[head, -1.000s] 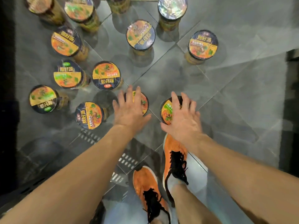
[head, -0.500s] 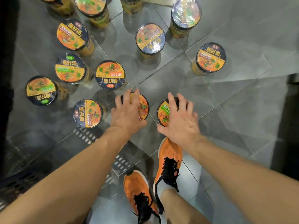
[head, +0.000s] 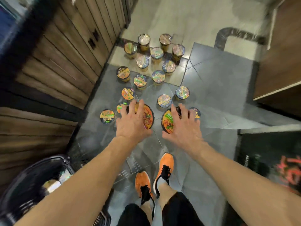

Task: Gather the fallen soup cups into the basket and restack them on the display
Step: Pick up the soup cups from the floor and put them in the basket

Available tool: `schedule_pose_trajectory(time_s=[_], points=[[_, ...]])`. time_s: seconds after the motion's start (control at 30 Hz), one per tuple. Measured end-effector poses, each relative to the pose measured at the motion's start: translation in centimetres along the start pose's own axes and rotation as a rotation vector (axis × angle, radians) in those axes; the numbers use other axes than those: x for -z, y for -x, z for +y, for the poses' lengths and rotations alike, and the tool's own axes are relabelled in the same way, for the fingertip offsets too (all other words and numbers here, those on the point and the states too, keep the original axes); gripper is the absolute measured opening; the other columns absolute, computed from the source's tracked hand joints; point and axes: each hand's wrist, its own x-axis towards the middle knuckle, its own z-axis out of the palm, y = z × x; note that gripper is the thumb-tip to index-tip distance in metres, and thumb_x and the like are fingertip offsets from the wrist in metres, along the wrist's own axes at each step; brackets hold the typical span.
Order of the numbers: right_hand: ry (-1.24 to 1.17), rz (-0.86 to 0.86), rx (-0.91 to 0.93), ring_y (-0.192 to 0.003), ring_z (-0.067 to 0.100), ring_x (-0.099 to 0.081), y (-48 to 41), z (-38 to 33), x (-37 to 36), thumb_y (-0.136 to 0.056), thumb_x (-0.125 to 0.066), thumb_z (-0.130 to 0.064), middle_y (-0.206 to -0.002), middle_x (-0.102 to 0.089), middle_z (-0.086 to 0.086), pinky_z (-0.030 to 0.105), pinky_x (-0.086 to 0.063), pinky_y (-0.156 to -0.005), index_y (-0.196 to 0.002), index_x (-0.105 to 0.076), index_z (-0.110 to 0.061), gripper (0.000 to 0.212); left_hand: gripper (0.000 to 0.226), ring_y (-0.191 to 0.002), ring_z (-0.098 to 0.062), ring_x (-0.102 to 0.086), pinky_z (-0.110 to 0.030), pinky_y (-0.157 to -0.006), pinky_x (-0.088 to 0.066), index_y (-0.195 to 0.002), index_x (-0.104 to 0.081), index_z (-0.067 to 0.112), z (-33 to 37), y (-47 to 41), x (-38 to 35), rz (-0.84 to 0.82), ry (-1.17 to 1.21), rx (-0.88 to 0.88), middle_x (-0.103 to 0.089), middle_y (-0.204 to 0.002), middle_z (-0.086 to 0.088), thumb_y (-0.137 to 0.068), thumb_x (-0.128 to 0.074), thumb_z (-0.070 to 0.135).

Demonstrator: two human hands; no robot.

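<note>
My left hand (head: 132,122) grips a soup cup (head: 147,116) from above, fingers spread over its orange lid. My right hand (head: 183,126) holds a second soup cup (head: 167,122) the same way. Both cups are lifted off the grey tile floor and look large in view. Several more soup cups (head: 157,76) stand upright on the floor ahead, in a loose cluster reaching back to the pale tiles. A dark basket (head: 21,185) sits at the lower left beside my left arm, with something pale inside it.
A wooden slatted wall (head: 65,46) runs along the left. A wooden counter or shelf (head: 280,62) stands at the right, and a dark mat with red lettering (head: 268,163) lies below it. My orange shoes (head: 153,175) stand on the tiles between my arms.
Both hands closed on their cups and lifted them off the floor. The view rose and pulled back, so the wall, the basket and many more cups came into sight.
</note>
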Motion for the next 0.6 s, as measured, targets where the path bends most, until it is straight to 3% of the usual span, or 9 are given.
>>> schedule_pose_trajectory(time_s=[0.1, 0.23, 0.33, 0.6], points=[[-0.028, 0.056, 0.054, -0.137, 0.040, -0.032, 3.9, -1.7, 7.9, -0.076, -0.059, -0.074, -0.163, -0.020, 0.007, 0.054, -0.041, -0.103, -0.162, -0.016, -0.028, 0.106, 0.121, -0.143, -0.035, -0.020, -0.055, -0.103, -0.045, -0.161, -0.007, 0.031, -0.1, 5.2, 7.8, 0.067, 0.042, 0.021, -0.012, -0.165, 0.004, -0.068, -0.076, 0.067], [0.029, 0.086, 0.155, -0.137, 0.041, -0.033, 8.6, -3.9, 17.2, -0.066, -0.044, -0.084, -0.162, -0.021, 0.007, 0.053, -0.043, -0.105, -0.161, -0.013, -0.028, 0.114, 0.120, -0.143, -0.035, -0.019, -0.057, -0.103, -0.045, -0.162, -0.007, 0.030, -0.5, 11.8, 16.8, 0.098, 0.091, 0.070, -0.013, -0.162, 0.004, -0.071, -0.077, 0.066], [0.051, 0.111, 0.238, -0.139, 0.042, -0.030, 11.4, -5.6, 22.8, -0.073, -0.058, -0.079, -0.163, -0.020, 0.007, 0.053, -0.043, -0.106, -0.161, -0.015, -0.028, 0.110, 0.121, -0.139, -0.037, -0.023, -0.057, -0.102, -0.047, -0.161, -0.012, 0.029, -1.0, 15.9, 22.1, 0.136, 0.110, 0.108, -0.019, -0.158, 0.002, -0.069, -0.081, 0.065], [0.110, 0.221, 0.431, -0.136, 0.041, -0.034, 15.6, -10.3, 32.2, -0.072, -0.057, -0.077, -0.158, -0.027, 0.008, 0.053, -0.045, -0.103, -0.159, -0.020, -0.028, 0.107, 0.120, -0.145, -0.044, -0.018, -0.060, -0.110, -0.040, -0.162, -0.007, 0.027, -2.5, 23.5, 31.8, 0.174, 0.127, 0.232, -0.014, -0.163, -0.002, -0.072, -0.076, 0.067]])
